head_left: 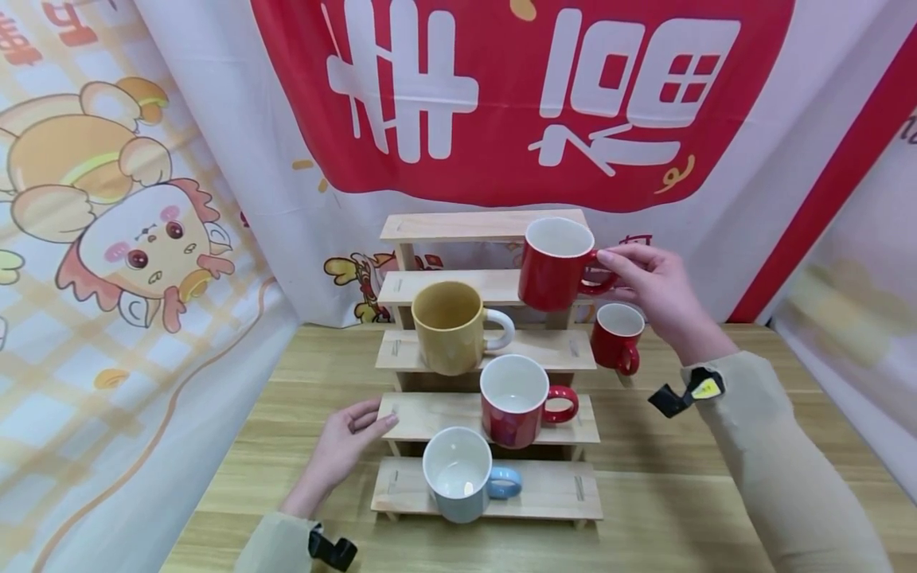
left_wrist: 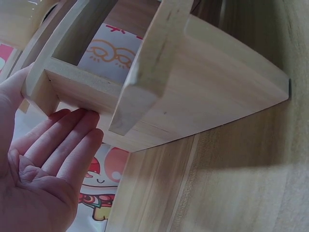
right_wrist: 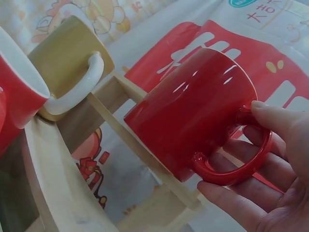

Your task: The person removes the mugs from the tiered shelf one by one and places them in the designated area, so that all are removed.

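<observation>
My right hand [head_left: 648, 286] pinches the handle of a red mug [head_left: 552, 270] with a white inside, held upright over the upper steps of a wooden stepped rack [head_left: 483, 225]. Thumb and curled fingers lie about that handle in the right wrist view. At the rack's left side, my left hand [head_left: 344, 446] grips the end of a step, the thumb at one face and fingertips against the underside in the left wrist view. Lower steps bear a yellow mug [head_left: 447, 330] with a white handle, another red mug [head_left: 512, 406] and a pale blue mug [head_left: 458, 477].
A smaller red mug [head_left: 616, 334] stands on the wood-grain table [head_left: 666, 454] right of the rack, below my right hand. Behind the rack hangs a red and white printed cloth [head_left: 501, 175]. A checked cartoon cloth [head_left: 107, 318] borders the left side.
</observation>
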Motion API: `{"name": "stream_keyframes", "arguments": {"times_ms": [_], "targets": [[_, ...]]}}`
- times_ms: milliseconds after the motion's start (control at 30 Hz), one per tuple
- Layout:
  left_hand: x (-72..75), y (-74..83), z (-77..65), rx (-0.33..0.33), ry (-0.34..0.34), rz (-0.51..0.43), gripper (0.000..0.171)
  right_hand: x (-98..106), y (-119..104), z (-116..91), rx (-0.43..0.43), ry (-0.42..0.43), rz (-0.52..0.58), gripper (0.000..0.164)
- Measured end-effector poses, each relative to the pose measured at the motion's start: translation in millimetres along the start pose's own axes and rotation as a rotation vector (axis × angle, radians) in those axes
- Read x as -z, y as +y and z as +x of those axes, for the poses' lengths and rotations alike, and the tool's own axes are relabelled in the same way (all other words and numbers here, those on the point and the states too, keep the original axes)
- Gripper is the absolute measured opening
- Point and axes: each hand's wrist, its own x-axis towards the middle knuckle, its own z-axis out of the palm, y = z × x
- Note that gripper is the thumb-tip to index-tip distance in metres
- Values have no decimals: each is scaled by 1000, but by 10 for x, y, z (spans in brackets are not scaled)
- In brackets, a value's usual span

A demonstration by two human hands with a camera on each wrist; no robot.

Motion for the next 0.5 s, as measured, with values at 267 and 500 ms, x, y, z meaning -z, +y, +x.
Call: {"name": "stream_keyframes", "arguments": {"times_ms": [267, 500], "targets": [[-4, -32, 0, 4, 11, -16, 70, 197, -18, -185, -5, 43, -65, 55], [-2, -15, 0, 13, 8, -22, 71, 405, -15, -340, -25, 82, -109, 56]]}}
